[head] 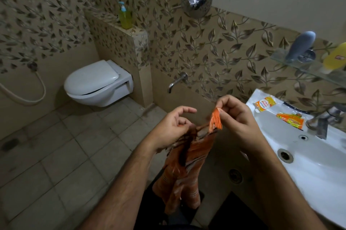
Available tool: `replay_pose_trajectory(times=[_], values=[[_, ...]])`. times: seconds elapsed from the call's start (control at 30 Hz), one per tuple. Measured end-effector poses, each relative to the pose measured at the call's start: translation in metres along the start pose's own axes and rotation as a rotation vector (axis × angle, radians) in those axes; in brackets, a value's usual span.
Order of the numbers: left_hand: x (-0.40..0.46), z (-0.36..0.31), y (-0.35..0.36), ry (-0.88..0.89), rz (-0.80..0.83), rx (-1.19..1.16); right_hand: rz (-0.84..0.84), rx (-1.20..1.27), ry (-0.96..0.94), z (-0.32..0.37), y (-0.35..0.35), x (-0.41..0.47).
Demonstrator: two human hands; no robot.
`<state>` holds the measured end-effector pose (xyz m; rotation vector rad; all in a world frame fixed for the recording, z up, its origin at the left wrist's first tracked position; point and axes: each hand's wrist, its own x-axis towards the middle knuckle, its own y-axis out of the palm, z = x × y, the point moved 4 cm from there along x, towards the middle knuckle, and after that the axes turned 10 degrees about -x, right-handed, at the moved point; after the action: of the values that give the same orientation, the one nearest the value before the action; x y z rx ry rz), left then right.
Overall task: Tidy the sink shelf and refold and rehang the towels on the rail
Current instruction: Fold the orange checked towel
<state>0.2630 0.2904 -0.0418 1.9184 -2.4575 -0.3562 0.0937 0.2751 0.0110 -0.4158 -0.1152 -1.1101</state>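
At far left a hose loops along the wall beside the wall-hung toilet (99, 83), and a green soap dispenser (125, 16) stands on the ledge above it. In the middle, the left hand (169, 126) pinches one bunched end of the orange striped towel (189, 162), fingers curled round the cloth with the forefinger lifted clear; the towel hangs twisted down in front of the person's legs, over the tiled floor. The right hand (236, 117) pinches the fringed orange corner between thumb and fingertips, raised a little above the other end. The step in hand looks like finding the towel's top edge before refolding: it would likely go best if both hands worked out to true corners, drew apart until the edge is taut, and let the twist shake out before any fold is made. To the right, the white sink (318, 164) carries two sachets (264, 105) on its rim near the tap (322, 121). Above it, the glass shelf (303, 66) holds a grey bottle (299, 46) and a yellow bottle (335, 57), not yet tidied. The sink edge sits just beside the right forearm and could catch a swinging towel. No rail is in view.
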Motion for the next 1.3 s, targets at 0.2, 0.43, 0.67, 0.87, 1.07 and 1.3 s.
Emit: replay_pose_trajectory(times=[0.2, 0.43, 0.67, 0.87, 1.07, 1.3], values=[[-0.009, -0.022, -0.005, 0.064, 0.078, 0.104, 0.224, -0.116, 0.057, -0.009, 0.011, 0.0], [-0.017, -0.047, -0.002, 0.146, 0.067, 0.289, 0.216, -0.013, 0.179, -0.024, 0.023, -0.001], [-0.012, -0.019, -0.013, -0.008, -0.196, -0.025, 0.029, -0.159, 0.212, -0.024, 0.021, 0.002], [-0.009, -0.006, -0.008, -0.122, -0.246, -0.319, -0.057, -0.318, 0.246, -0.024, 0.016, -0.001], [-0.004, -0.018, 0.0, 0.022, -0.286, -0.188, -0.073, -0.458, 0.195, -0.011, 0.015, 0.002], [-0.004, -0.017, 0.011, 0.047, -0.239, -0.188, -0.199, -0.451, 0.264, -0.005, 0.019, 0.002]])
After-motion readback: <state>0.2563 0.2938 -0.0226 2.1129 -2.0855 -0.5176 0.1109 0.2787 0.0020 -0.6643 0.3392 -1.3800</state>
